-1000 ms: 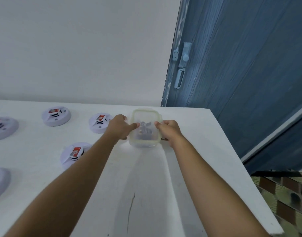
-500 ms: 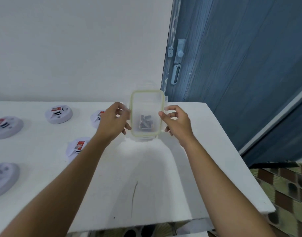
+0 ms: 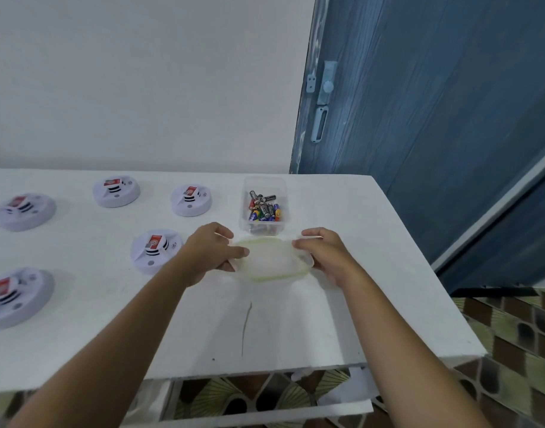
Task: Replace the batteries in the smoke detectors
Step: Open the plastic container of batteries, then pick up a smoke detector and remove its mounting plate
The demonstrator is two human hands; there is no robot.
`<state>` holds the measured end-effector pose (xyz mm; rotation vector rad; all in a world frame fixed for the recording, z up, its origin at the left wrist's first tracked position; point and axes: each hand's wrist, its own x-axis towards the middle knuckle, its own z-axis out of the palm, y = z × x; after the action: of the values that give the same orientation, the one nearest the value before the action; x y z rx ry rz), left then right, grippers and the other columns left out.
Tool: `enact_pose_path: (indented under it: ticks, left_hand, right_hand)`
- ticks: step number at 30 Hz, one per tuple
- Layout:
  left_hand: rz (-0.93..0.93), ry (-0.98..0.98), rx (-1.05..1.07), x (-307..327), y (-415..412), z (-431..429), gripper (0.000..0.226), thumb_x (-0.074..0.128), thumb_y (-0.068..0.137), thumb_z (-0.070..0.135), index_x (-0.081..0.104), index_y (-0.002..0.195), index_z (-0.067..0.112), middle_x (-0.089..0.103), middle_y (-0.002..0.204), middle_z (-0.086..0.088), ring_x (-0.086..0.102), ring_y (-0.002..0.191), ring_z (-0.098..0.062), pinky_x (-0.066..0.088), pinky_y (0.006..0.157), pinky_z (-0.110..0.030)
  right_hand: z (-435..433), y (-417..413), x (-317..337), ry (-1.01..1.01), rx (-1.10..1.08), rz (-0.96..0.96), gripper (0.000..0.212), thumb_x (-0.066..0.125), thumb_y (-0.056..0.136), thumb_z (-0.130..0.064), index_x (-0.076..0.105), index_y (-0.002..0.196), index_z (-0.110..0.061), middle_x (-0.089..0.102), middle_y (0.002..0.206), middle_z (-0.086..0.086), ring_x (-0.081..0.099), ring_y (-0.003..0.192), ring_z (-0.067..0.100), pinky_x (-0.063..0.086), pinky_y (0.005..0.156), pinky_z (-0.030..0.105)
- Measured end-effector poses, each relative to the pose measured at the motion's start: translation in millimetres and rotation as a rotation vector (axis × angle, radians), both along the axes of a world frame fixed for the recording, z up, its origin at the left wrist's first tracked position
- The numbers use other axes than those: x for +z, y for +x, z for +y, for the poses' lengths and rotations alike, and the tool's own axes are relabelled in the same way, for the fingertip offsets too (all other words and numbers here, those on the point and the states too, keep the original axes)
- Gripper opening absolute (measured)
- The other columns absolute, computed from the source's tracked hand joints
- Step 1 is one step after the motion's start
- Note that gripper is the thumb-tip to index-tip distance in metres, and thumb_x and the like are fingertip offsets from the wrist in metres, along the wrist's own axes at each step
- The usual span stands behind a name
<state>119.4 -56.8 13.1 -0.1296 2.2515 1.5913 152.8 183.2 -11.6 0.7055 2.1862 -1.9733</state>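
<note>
A clear plastic box (image 3: pixel 283 193) stands open on the white table (image 3: pixel 295 329), holding several batteries (image 3: pixel 264 207). Just in front of it I hold its clear lid (image 3: pixel 269 259) with a pale green seal, nearly flat and low over the table. My left hand (image 3: pixel 211 251) grips the lid's left edge and my right hand (image 3: pixel 325 253) grips its right edge. Several white round smoke detectors with red labels lie to the left; the nearest one (image 3: pixel 155 250) is beside my left wrist.
More detectors sit at the back (image 3: pixel 190 199), (image 3: pixel 116 190) and at the far left (image 3: pixel 24 211), (image 3: pixel 16 296). A blue door (image 3: pixel 434 118) stands to the right behind the table. The table's front edge is near me, with tiled floor (image 3: pixel 512 350) beyond its right side.
The lid was on the box a second ago, then lifted upright in both hands. Now it is lowered flat in front of the box, which stands open.
</note>
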Motion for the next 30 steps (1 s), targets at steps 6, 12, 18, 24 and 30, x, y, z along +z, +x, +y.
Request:
enact_pose_path:
  ticks: [6,12,18,24,30]
  left_hand:
    - [-0.043,-0.151,-0.006,-14.5,-0.5,-4.2,0.057,0.09,0.065,0.013,0.054,0.11,0.007,0.057,0.095,-0.013,0.063,0.064,-0.024,0.058,0.054,-0.033]
    - [0.135,-0.392,-0.061,-25.4,5.0,-2.8,0.049,0.089,0.065,0.021,0.061,0.104,0.013,0.064,0.095,-0.008,0.064,0.064,-0.02,0.054,0.054,-0.029]
    - [0.223,-0.488,-0.106,-28.1,6.9,-0.2,0.052,0.088,0.066,0.03,0.061,0.106,0.013,0.06,0.092,0.001,0.054,0.084,-0.016,0.035,0.055,-0.018]
    - [0.258,-0.504,-0.124,-29.5,6.3,-2.3,0.056,0.085,0.069,0.041,0.059,0.112,0.015,0.063,0.1,0.001,0.055,0.091,-0.017,0.038,0.061,-0.022]
    - [0.335,-0.497,-0.169,-16.1,1.3,-15.4,0.047,0.081,0.073,0.046,0.06,0.107,0.022,0.064,0.099,0.005,0.062,0.081,-0.018,0.051,0.076,-0.03]
  right_hand:
    - [-5.7,8.0,-2.3,0.203,0.089,-0.072,0.029,0.077,0.079,-0.009,0.068,0.107,-0.01,0.068,0.076,0.006,0.06,0.053,0.017,0.046,0.047,0.02]
    - [-15.4,13.2,0.1,0.352,0.173,-0.152,0.027,0.075,0.076,-0.005,0.065,0.101,-0.011,0.064,0.07,0.005,0.056,0.041,0.015,0.045,0.041,0.02]
    - [-16.9,10.5,0.0,0.429,0.167,-0.169,0.032,0.074,0.075,-0.009,0.062,0.104,-0.014,0.065,0.083,0.003,0.06,0.047,0.021,0.057,0.052,0.029]
    - [-22.6,9.0,4.5,0.669,0.275,-0.175,0.058,0.075,0.074,-0.021,0.048,0.126,-0.022,0.059,0.113,0.001,0.064,0.09,0.023,0.056,0.079,0.036]
    - [-44.0,7.4,18.7,0.841,0.328,-0.061,0.053,0.064,0.084,-0.034,0.043,0.132,-0.024,0.049,0.125,-0.001,0.055,0.109,0.025,0.039,0.08,0.033]
